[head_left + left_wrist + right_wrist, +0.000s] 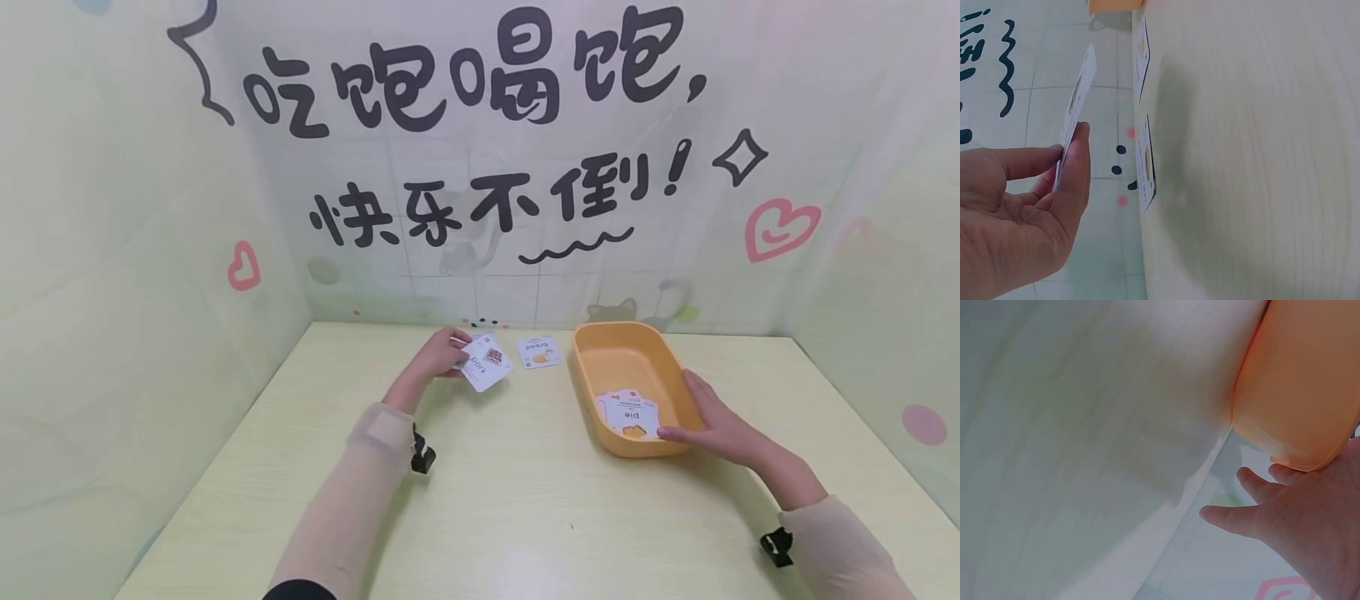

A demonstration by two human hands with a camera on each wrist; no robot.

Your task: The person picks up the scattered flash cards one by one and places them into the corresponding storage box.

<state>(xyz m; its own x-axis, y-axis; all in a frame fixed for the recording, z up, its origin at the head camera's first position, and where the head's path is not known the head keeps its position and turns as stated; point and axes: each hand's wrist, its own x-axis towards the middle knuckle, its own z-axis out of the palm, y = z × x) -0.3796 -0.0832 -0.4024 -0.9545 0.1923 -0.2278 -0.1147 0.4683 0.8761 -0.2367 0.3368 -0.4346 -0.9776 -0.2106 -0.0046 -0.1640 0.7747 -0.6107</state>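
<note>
Between thumb and fingers, my left hand (441, 353) pinches a white card printed "pork" (480, 371) with a small food picture, above the table. Seen from the left wrist, that card (1079, 94) is nearly edge-on. Beneath it another card (1146, 165) lies on the table, mostly hidden in the head view. A "bread" card (538, 354) lies flat to the right. My right hand (723, 425) rests against the right side of an orange tray (626, 332), its thumb at the rim. From the right wrist, the fingers (1229, 522) look straight and spread.
Inside the tray's near end lie several cards, with a "pie" card (632, 414) on top. The pale wooden table (510, 508) meets a printed fabric backdrop (465, 292) behind, and similar fabric stands at both sides.
</note>
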